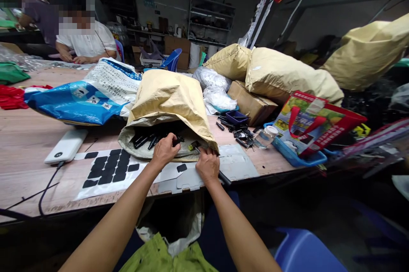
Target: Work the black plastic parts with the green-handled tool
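A large tan woven sack (pixel 172 93) lies on the table with its mouth facing me. Several black tube-like pieces (pixel 143 140) show inside the dark opening. My left hand (pixel 166 150) is at the mouth, fingers curled together beside a small dark piece; what they pinch is not clear. At the sack's right lower edge, my right hand (pixel 208 164) is closed around a slim tool with a black handle (pixel 224 178). The handle sticks out below the hand, and a yellowish-green end shows near the sack's lip. A grey board (pixel 236 161) lies under the right hand.
Left are a sheet of black square stickers (pixel 108 167), a white power bank (pixel 66 146) with a cable, and a blue-white bag (pixel 92 93). Right are loose black parts (pixel 244 133), a glass jar (pixel 266 137) and a blue basket (pixel 297 154). Two people sit across the table.
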`<act>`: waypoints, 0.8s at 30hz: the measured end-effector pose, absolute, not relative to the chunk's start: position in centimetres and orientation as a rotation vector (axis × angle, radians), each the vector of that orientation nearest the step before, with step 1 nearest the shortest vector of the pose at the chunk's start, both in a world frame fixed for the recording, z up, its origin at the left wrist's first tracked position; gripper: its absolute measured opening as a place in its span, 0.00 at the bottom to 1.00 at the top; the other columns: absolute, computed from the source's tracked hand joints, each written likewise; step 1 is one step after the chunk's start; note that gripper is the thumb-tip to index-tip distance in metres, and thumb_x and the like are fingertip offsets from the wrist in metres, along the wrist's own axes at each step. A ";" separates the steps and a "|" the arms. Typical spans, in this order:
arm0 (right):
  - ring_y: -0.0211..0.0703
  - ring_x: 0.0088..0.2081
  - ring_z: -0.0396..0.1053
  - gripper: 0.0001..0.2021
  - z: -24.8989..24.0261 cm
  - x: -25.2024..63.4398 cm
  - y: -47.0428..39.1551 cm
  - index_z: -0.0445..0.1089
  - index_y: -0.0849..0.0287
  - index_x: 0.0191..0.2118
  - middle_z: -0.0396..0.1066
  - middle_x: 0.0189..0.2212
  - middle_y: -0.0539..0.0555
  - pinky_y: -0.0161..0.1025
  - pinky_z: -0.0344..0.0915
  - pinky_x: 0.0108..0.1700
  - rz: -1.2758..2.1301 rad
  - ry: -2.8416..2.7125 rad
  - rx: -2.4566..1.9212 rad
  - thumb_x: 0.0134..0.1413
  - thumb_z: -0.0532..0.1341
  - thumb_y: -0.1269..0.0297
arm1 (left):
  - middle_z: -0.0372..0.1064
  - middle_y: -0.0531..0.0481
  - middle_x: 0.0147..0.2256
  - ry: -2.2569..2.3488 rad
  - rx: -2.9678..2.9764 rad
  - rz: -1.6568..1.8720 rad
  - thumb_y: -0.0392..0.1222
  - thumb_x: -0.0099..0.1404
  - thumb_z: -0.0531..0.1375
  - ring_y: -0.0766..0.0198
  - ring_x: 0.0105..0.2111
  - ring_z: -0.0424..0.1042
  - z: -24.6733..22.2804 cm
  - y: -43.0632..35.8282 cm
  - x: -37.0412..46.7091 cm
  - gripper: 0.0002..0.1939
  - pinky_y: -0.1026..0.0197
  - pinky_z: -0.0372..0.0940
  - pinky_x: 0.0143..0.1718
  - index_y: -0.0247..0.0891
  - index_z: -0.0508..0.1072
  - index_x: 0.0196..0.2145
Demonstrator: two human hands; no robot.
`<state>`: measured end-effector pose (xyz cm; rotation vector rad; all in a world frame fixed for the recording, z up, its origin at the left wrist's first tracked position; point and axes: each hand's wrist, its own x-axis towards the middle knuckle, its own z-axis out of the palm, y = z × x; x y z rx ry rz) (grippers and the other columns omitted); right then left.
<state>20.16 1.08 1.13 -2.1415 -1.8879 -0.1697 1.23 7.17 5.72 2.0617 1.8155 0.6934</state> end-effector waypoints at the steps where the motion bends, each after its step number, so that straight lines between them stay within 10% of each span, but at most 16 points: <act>1: 0.51 0.47 0.66 0.20 1.1 20.2 1.1 0.69 0.52 0.60 0.70 0.47 0.60 0.43 0.57 0.46 -0.173 -1.886 -2.138 0.64 0.54 0.65 | 0.75 0.51 0.34 1.719 2.099 0.714 0.44 0.62 0.61 0.58 0.35 0.73 5.6 6.4 0.8 0.11 0.60 0.61 0.35 0.42 0.72 0.43; 24: 0.43 0.48 0.69 0.20 4.2 19.0 -2.7 0.68 0.55 0.60 0.72 0.48 0.56 0.36 0.64 0.53 0.123 -1.772 -1.706 0.68 0.49 0.66 | 0.71 0.51 0.35 1.399 2.057 0.893 0.44 0.58 0.68 0.57 0.40 0.68 -1.1 1.3 -2.1 0.09 0.57 0.61 0.41 0.41 0.76 0.36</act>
